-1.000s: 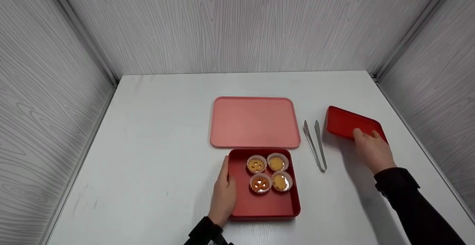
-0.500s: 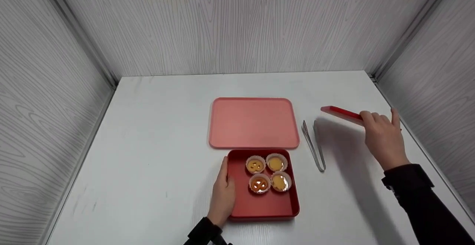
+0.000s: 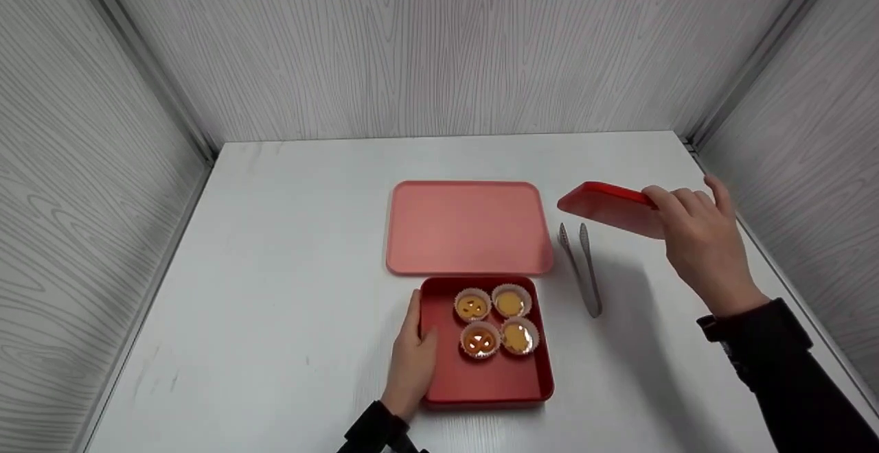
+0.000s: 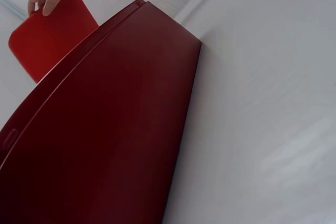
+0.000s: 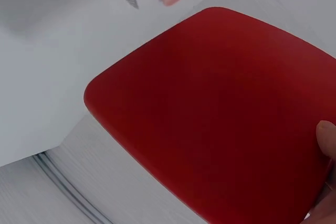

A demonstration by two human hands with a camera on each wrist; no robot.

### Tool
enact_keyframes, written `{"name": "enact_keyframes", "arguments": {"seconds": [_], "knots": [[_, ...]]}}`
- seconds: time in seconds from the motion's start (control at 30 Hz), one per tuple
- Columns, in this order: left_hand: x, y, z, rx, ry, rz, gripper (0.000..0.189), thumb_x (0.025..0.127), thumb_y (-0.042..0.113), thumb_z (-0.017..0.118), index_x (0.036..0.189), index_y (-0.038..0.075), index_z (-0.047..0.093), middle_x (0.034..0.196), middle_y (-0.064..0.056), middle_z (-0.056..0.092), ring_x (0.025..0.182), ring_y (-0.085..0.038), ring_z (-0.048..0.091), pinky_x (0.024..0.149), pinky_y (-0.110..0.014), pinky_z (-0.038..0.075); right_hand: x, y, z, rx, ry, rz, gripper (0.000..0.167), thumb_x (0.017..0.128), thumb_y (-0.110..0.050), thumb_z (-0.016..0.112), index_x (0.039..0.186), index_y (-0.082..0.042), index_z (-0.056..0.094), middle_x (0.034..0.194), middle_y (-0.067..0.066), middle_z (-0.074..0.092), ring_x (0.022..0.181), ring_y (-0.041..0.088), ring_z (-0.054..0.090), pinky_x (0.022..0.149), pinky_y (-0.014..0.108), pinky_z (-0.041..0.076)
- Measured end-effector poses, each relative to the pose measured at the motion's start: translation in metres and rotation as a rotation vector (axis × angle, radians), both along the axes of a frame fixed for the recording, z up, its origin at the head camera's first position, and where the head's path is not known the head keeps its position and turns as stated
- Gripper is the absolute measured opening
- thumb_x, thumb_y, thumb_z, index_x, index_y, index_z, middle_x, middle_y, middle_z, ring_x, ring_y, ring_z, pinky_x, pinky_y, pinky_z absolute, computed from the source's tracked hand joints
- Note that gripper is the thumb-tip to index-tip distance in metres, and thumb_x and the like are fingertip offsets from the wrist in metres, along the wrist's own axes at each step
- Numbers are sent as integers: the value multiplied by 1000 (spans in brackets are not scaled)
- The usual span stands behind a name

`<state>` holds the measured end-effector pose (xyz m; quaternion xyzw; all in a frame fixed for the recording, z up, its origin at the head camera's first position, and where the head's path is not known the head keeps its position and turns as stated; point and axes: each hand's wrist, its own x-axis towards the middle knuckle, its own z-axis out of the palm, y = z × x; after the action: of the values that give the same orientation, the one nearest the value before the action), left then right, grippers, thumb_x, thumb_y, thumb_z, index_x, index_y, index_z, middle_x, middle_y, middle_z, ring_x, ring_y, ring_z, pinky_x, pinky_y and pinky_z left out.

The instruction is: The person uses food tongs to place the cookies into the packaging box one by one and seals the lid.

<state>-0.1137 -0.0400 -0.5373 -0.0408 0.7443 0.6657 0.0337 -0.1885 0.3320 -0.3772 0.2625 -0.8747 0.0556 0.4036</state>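
Note:
A dark red box (image 3: 481,381) stands on the table near its front, with several small tarts (image 3: 510,302) in white paper cups inside. My left hand (image 3: 410,370) holds the box's left wall, its fingers along the outside and the thumb at the rim. The left wrist view shows that outer wall (image 4: 121,103) close up. My right hand (image 3: 711,250) grips a red lid (image 3: 611,209) by its edge, held tilted above the table. In the right wrist view the thumb (image 5: 326,139) presses on the lid's broad face.
A pink tray (image 3: 470,226) lies flat just behind the box. Metal tongs (image 3: 584,274) lie spread to the right of it, below and left of the lid. Wood-grain panels (image 3: 439,48) enclose the table at the back and both sides.
My right hand has lifted the lid off the table's right side, tilted it and brought it somewhat left. The left hand and the box have stayed in place.

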Motion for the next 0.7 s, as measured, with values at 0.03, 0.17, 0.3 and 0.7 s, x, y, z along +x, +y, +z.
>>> {"name": "enact_keyframes", "arguments": {"seconds": [0.03, 0.17, 0.3, 0.7], "knots": [[0, 0, 1, -2, -2, 0, 66, 105, 7, 45, 165, 7, 16, 170, -9, 21, 156, -26, 16, 126, -50, 17, 1, -3, 2, -3, 5, 18, 37, 88, 19, 60, 118, -1, 63, 87, 20, 62, 77, 41, 59, 110, 61, 38], [1, -5, 6, -31, 23, 6, 69, 103, 6, 49, 164, 5, 16, 169, -12, 20, 156, -28, 16, 126, -50, 16, 4, -14, 11, -18, -26, 65, 40, 88, 16, 64, 123, -4, 65, 86, 18, 63, 80, 37, 61, 102, 57, 43], [-1, -13, 17, -93, 103, -1, 70, 103, 9, 51, 164, 8, 17, 170, -10, 19, 156, -27, 16, 126, -48, 16, 7, -24, 21, -51, -103, 110, 43, 90, 11, 67, 128, -8, 66, 88, 14, 63, 84, 32, 61, 84, 51, 44], [-36, -42, 74, -259, 399, -293, 65, 108, 33, 52, 163, 11, 26, 168, -6, 26, 156, -26, 19, 125, -51, 22, 8, -58, 41, 43, -266, 171, 45, 95, 1, 67, 139, -10, 61, 91, 13, 61, 76, 27, 55, 66, 37, 40]]}}
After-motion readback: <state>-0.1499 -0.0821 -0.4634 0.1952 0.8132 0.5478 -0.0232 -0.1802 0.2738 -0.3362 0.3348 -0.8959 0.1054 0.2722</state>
